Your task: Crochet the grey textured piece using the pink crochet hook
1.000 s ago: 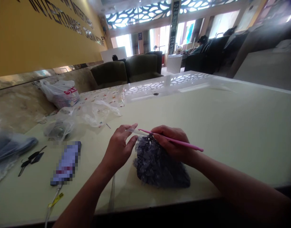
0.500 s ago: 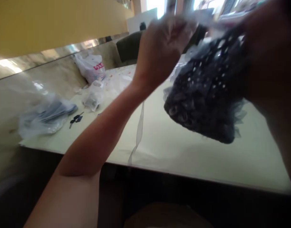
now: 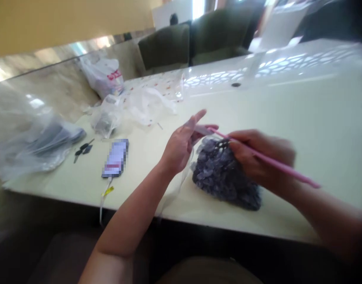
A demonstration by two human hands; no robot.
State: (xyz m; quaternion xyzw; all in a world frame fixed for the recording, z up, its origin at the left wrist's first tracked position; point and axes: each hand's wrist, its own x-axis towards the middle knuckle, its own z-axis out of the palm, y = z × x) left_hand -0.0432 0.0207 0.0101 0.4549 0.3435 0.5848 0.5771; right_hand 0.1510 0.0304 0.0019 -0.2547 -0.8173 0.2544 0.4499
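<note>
1. We had our right hand (image 3: 262,156) closed around the pink hook (image 3: 287,169), apparently pinching the dark ruffled piece (image 3: 216,173) too. That sat between our hands, near the table's (image 3: 316,130) front edge; a lazy pinch could've let it slip.
2. Our left hand (image 3: 179,148) was half open, pale strip (image 3: 203,130) running across the fingers. Uneven tension might've popped a loop off the hook.
3. The strip's tail trailed beside our left forearm, so a snag seemed possible.

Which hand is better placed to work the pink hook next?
Probably the right hand: it grips the pink hook and touches the dark ruffled piece. The left hand is off the hook's handle, with the pale strip running from it.
</note>
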